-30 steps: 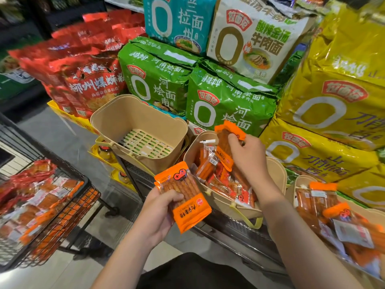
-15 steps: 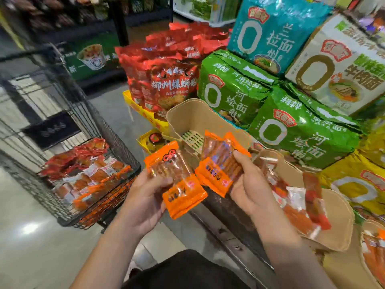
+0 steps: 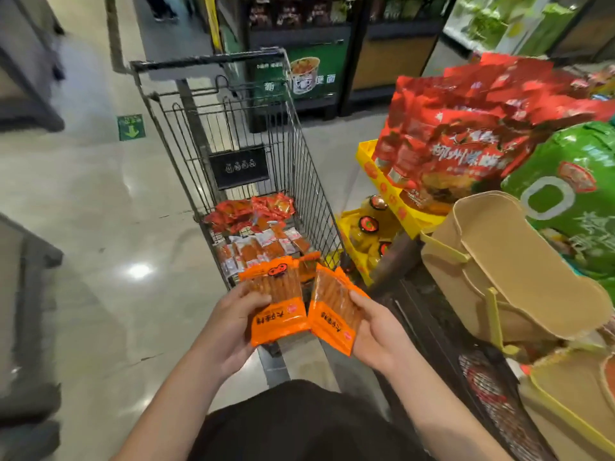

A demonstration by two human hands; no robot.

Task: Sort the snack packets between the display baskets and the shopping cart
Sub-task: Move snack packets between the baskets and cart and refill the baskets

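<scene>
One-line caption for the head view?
Each hand holds an orange snack packet above the shopping cart.

**Both packets carried from basket to cart**

View swings left, off the display baskets (image 3: 519, 274) and onto the shopping cart (image 3: 253, 181). Right hand (image 3: 376, 331) lifts its orange packet (image 3: 332, 314) out of the filled basket, brings it beside the left hand's orange packet (image 3: 278, 301). Left hand (image 3: 233, 327) moves with it; both packets now held edge to edge over the cart's near end.
</scene>
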